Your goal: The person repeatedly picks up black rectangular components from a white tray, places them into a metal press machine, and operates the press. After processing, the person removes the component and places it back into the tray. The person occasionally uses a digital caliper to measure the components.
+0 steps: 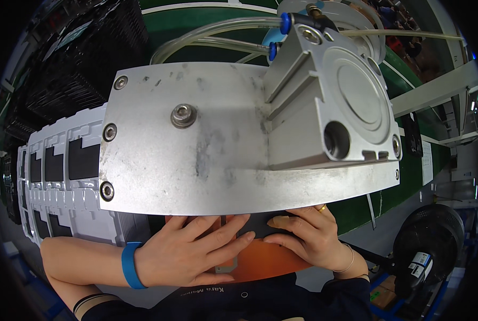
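Observation:
An orange base plate (265,262) lies in front of me, under the front edge of a thick metal plate (158,155). On it is a dark flat piece (256,223), partly covered by the metal plate and my fingers. My left hand (196,249) reaches across from the left, fingers stretched and spread; the index fingertip touches the dark piece and the thumb rests on the orange plate near a small metal fitting (227,266). With bent fingers and thumb, my right hand (311,235) grips the dark piece's right end. Some fingertips are hidden beneath the metal plate.
A pneumatic cylinder (335,101) with clear hoses (212,32) stands on the metal plate. White trays (62,176) holding dark flat pieces are at left, with black crates (83,59) behind. A black fan (429,246) stands at right, beside the green table (356,211).

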### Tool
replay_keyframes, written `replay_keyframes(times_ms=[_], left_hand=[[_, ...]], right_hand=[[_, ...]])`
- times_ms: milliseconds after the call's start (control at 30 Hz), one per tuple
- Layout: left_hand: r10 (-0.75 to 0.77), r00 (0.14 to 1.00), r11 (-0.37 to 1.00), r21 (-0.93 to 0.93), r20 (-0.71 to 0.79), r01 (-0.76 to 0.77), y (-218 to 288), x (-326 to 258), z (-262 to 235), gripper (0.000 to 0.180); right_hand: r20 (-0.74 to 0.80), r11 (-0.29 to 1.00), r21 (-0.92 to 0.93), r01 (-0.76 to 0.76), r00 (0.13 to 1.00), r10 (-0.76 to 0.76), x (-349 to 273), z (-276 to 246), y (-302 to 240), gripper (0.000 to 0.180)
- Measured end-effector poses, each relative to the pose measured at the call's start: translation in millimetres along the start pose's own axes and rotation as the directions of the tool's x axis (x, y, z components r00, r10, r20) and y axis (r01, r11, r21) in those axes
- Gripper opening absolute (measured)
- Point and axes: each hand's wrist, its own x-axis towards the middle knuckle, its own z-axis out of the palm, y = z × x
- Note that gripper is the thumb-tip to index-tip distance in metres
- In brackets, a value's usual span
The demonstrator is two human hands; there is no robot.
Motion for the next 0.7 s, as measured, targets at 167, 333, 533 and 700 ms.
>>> replay_keyframes(times_ms=[167, 333, 533, 700], left_hand=[[-0.004, 1.000, 1.000, -0.014, -0.006, 0.004, -0.2, 0.1, 0.8, 0.068], [0.000, 1.000, 1.000, -0.017, -0.016, 0.000, -1.4, -0.5, 2.9, 0.068], [-0.002, 1.000, 1.000, -0.020, -0.017, 0.002, -0.2, 0.2, 1.7, 0.068], [-0.004, 1.000, 1.000, -0.017, -0.021, 0.004, -0.1, 0.8, 1.2, 0.067]], right_hand=[[0.003, 1.000, 0.005, -0.004, 1.000, 0.004, 1.7, -0.8, 0.1, 0.030], [-0.005, 1.000, 0.015, -0.003, 1.000, 0.003, 2.1, -0.3, 0.8, 0.029], [-0.002, 1.000, 0.026, -0.003, 1.000, 0.003, 2.7, -1.1, 0.4, 0.027], [-0.001, 0.999, 0.036, -0.011, 1.000, 0.011, 2.1, -0.3, 0.5, 0.026]])
